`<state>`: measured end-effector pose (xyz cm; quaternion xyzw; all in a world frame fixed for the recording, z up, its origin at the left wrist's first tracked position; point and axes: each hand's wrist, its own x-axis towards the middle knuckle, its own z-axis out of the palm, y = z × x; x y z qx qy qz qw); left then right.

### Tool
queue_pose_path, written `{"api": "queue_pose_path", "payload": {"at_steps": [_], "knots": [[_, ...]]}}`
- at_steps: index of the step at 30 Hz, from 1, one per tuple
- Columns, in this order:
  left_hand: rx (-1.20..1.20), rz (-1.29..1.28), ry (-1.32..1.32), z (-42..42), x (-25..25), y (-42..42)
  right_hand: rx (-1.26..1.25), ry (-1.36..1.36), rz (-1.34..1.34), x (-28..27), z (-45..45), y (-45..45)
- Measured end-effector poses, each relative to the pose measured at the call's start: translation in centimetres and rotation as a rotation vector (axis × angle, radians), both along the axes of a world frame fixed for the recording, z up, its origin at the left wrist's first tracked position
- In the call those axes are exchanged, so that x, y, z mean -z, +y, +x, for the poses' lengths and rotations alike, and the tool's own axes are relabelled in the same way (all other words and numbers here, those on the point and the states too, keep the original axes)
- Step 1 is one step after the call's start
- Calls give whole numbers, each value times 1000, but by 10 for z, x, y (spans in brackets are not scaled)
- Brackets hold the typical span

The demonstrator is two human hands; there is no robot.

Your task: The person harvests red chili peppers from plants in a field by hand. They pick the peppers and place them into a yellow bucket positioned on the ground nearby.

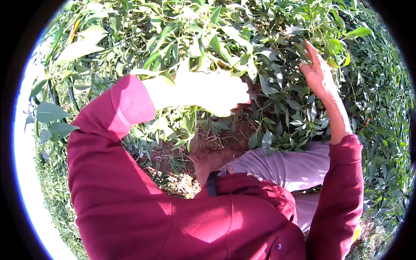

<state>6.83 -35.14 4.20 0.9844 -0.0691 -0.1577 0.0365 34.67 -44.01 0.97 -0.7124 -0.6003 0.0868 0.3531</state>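
Observation:
Leafy green pepper plants fill the ground before me, with long green chili pods among the leaves. My left hand reaches across them from the left, badly overexposed by sunlight; its fingers seem curled, but whether they hold anything cannot be made out. To the right, my right hand is raised against the foliage, thumb and fingers apart, with nothing seen between them. An orange-red pod hangs at the upper left, and dark green pods hang lower down there.
Brown soil with dry straw lies below my hands. My leg in light trousers is bent close to the plants. A dark strap crosses the edge of my maroon top. Dense foliage continues on the right.

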Motion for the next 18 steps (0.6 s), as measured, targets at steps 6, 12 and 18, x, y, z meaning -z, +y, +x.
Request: {"api": "queue_pose_path", "payload": {"at_steps": [6,12,18], "knots": [[241,524,-19,-100,75,-65,118,-145,18,-1,14,0],[-95,-34,384,-147,98,-136,14,-355,41,-4,-15,-5],[-1028,-699,219,-177,143,-127,-187,-22,-65,29,-30,9]]}}
